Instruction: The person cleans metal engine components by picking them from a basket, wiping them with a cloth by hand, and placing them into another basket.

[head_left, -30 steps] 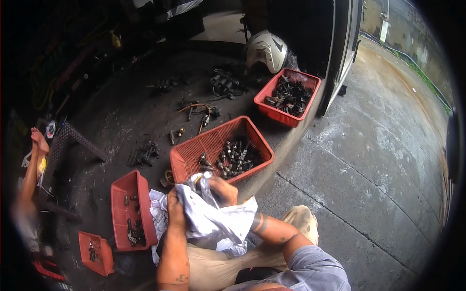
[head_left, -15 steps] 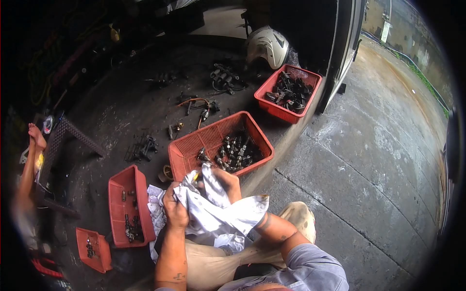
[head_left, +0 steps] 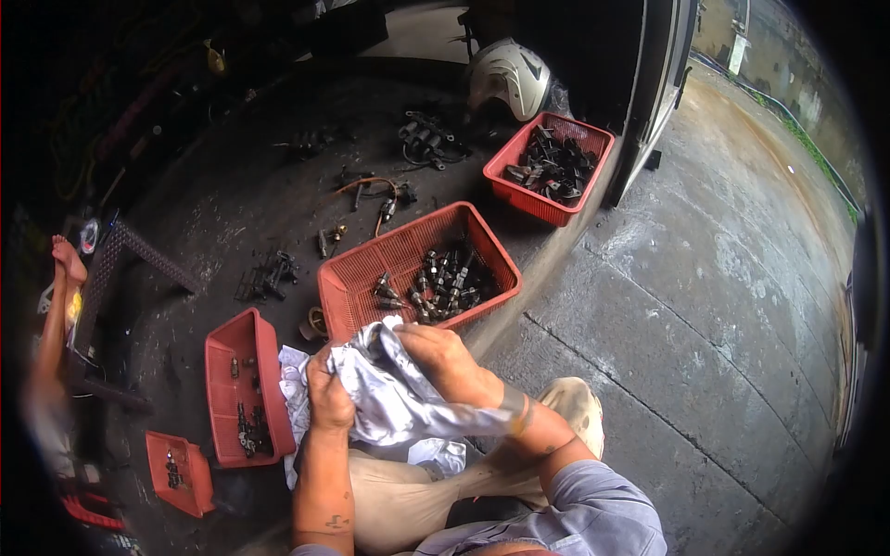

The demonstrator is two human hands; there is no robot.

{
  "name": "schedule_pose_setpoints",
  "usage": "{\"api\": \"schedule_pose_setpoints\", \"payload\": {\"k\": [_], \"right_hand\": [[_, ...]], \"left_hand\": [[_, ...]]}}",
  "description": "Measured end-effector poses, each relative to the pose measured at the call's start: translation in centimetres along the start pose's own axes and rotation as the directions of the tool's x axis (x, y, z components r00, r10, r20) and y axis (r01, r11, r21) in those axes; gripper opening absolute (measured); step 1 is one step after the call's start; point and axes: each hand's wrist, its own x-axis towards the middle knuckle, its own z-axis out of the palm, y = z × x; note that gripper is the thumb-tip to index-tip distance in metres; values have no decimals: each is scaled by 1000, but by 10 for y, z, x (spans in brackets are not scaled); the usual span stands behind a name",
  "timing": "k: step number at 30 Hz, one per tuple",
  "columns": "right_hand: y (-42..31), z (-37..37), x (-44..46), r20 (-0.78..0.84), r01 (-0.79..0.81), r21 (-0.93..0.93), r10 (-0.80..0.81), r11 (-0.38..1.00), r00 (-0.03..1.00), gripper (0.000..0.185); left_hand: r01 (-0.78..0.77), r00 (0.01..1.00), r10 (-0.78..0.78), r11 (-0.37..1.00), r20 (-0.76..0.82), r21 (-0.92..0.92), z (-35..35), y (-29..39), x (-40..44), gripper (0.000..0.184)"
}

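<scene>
A white, stained cloth [head_left: 385, 389] is bunched between my two hands above my lap. My left hand [head_left: 329, 394] is closed around the cloth's left side. From the right, my right hand [head_left: 445, 361] grips the cloth's upper edge, fingers bent over it. Whether anything is wrapped inside the cloth is hidden. Just beyond my hands lies a large red basket [head_left: 357, 264] with several metal parts [head_left: 451, 283] in it. To the left, a narrower red bin [head_left: 222, 380] holds small metal parts, beside more white cloth [head_left: 293, 389].
A small red bin [head_left: 158, 468] sits at lower left. Another red basket [head_left: 575, 208] of dark parts stands near a white helmet [head_left: 519, 79] and a door frame [head_left: 644, 111]. Loose parts [head_left: 426, 139] lie on the dark floor. Another person's bare leg [head_left: 54, 324] shows at far left.
My right hand has moved over the cloth, with its back now showing. The cloth's loose end has swung down toward my right forearm, and the yellow spot in its folds is out of sight.
</scene>
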Motion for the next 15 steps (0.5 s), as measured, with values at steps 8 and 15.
{"api": "schedule_pose_setpoints", "payload": {"k": [8, 15], "right_hand": [[2, -7, 5, -293, -82, 444, 232, 892, 927, 29], [-9, -7, 7, -170, -341, 132, 360, 931, 917, 27]], "left_hand": [[-156, 975, 136, 982, -173, -108, -4, -5, 3, 19], [-46, 677, 134, 989, -724, 141, -109, 19, 25, 32]]}}
